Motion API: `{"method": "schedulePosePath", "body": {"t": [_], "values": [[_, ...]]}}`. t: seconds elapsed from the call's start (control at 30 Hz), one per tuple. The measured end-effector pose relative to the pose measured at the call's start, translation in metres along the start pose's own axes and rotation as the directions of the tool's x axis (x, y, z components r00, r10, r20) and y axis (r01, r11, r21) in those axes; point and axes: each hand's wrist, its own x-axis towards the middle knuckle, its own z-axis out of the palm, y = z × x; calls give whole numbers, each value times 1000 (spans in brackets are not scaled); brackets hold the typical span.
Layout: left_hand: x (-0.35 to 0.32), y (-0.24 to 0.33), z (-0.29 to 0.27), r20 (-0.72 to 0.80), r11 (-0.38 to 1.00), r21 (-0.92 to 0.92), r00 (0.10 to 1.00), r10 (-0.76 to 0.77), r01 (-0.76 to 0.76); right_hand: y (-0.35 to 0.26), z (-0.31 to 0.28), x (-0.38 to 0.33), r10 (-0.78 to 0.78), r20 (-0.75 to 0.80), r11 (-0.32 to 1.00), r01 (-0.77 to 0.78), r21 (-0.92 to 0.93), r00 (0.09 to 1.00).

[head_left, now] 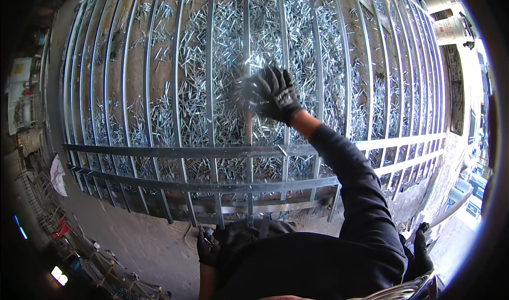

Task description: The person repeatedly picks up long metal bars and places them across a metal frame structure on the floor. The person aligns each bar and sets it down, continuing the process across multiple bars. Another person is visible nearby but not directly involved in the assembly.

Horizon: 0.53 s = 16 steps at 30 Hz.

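Galvanised steel grille [249, 151] lies over a bed of loose rivets [265, 45], most bars set; gloved right hand [278, 94] clamped on its centre bar, left hand [208, 247] fisted at its near edge.

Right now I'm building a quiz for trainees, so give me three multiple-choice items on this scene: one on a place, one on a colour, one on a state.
1. Where is the right hand?
A. over the bars
B. on the floor
C. at the hip

2. What colour are the gloves?
A. white
B. black
C. orange

3. How do the metal pieces lie?
A. boxed
B. in neat stacks
C. loose and scattered

Answers:
1 A, the arm reaches out above the bars.
2 B, the right hand and the left hand both wear black.
3 C, they lie strewn under the bars.
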Motion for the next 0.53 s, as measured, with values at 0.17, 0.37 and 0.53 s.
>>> {"method": "schedulePosePath", "body": {"t": [0.17, 0.37, 0.53], "values": [[-10, 7, 7, 6, 999, -49, 1000, 19, -19, 44, -7, 85, 14, -116, 1000, -13, 10, 993], [-33, -3, 2, 2, 993, -105, 999, 54, -53, 78, -12, 183, 215, -202, 954, -250, -164, 955], [-37, -12, -17, 28, 989, -134, 997, 73, -68, 62, -15, 209, 242, -308, 958, -176, 228, 920]]}}
